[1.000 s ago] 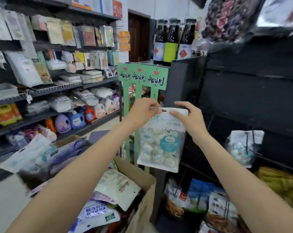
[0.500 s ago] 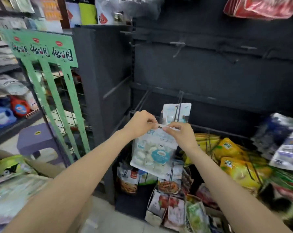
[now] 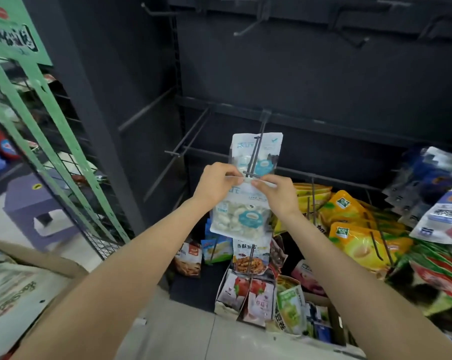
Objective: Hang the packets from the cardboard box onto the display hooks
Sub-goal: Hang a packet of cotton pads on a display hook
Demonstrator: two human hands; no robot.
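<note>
A white-and-teal snack packet (image 3: 241,215) hangs between both hands at the tip of a dark display hook (image 3: 256,154). My left hand (image 3: 218,181) pinches its top left edge; my right hand (image 3: 277,193) pinches the top right edge. The hook's crossbar sits right at the packet's top, between my thumbs. A second identical packet (image 3: 257,149) hangs further back on the same hook. The cardboard box (image 3: 25,268) with more packets lies at lower left, partly out of frame.
Bare hooks (image 3: 191,131) stick out left of the one in use, and more higher up (image 3: 248,27). Yellow packets (image 3: 349,222) hang to the right. Snack bags (image 3: 248,258) fill lower hooks. A green wire rack (image 3: 45,120) and a purple stool (image 3: 38,203) stand left.
My view swung right from the aisle shelves to the dark hook wall. Both hands carried the packet over and up to the hook's tip, in front of the packet hanging there.
</note>
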